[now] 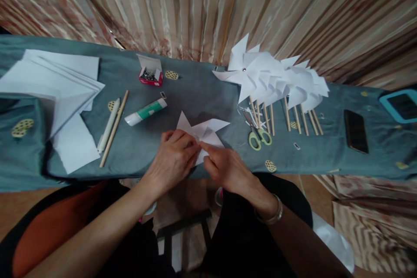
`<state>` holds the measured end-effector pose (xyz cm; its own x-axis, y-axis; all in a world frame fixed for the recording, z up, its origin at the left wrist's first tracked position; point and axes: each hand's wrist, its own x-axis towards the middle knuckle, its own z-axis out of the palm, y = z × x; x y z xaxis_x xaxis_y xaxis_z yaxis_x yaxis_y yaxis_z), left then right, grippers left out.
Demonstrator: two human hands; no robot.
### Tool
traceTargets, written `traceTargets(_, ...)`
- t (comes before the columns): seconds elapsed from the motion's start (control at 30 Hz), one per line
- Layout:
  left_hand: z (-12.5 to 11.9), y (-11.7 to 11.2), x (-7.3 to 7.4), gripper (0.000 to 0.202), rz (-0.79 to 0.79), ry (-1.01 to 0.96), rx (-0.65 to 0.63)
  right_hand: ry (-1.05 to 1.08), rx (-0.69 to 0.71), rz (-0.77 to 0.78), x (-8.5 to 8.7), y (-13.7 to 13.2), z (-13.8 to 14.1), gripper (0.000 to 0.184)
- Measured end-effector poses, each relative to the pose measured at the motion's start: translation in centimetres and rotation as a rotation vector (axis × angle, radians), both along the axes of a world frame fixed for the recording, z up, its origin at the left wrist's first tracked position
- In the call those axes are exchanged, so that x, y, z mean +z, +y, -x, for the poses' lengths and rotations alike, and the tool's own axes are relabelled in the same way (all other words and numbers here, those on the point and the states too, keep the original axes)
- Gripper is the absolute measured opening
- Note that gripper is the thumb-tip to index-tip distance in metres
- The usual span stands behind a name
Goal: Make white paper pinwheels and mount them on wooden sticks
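Observation:
A white paper pinwheel (208, 128) lies near the front edge of the cloth-covered table, its pointed blades folded in toward the centre. My left hand (177, 150) is closed on its left side, fingers bent over the paper. From the right, my right hand (223, 163) presses its index finger at the pinwheel's middle, the other fingers curled. The fingertips of both hands nearly meet there and hide part of the centre. Beyond the left hand lies a glue stick (146, 112) with a green and white label. Scissors (259, 138) with light green handles rest to the right.
Finished pinwheels (270, 74) on wooden sticks lie in an overlapping row at the back right. A small red box (150, 77) of metal pins stands open. White paper sheets (76, 139), a pen (109, 126) and a wooden stick (114, 128) are left; a phone (355, 131) is right.

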<state>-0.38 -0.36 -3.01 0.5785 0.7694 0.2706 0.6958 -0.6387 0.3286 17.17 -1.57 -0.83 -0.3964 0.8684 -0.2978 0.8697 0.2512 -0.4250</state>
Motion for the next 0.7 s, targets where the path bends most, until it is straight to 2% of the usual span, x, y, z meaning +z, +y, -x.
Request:
traceTargets(0.17,-0.29,0.17,-0.22,0.021,-0.034,0.079,0.009,0.149,-0.052,0.049,-0.14,0.07,-0.24,0.048)
traceTargets(0.37,-0.37,0.17,-0.34,0.018,-0.051,0.106,0.001,0.120,-0.051,0.054,0.05,0.09,-0.24,0.050)
traceTargets(0.53,-0.39,0.24,-0.35,0.018,-0.036,0.102,0.004,0.220,-0.085,0.066,0.55,-0.01,-0.49,0.048)
traceTargets(0.7,-0.46,0.33,-0.12,0.018,-0.023,0.092,-0.004,0.217,-0.096,0.064,0.20,-0.04,-1.05,0.047)
